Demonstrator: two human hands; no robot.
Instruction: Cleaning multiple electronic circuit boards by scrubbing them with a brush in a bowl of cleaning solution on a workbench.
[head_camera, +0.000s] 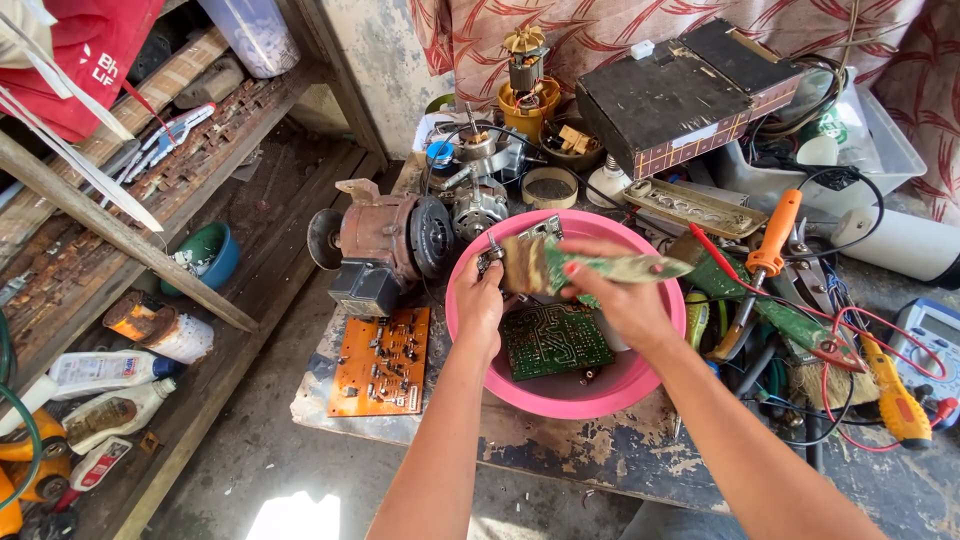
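Cluttered, paint-flaked workbench (560, 450) holds a round pink plastic basin (600, 385); above it both hands grip a dirty green circuit board (590, 268), left hand (480, 300) pinching one end, right hand (625, 300) seemingly closed over the other, while another green circuit board (555, 340) lies inside.

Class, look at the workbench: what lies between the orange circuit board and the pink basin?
Nothing: in the head view, only a narrow bare strip of worn bench top separates the orange circuit board from the pink basin.

2 white labelled bottles (105, 390) lie lower left; a grey-screened multimeter (935, 335) sits at the right edge.
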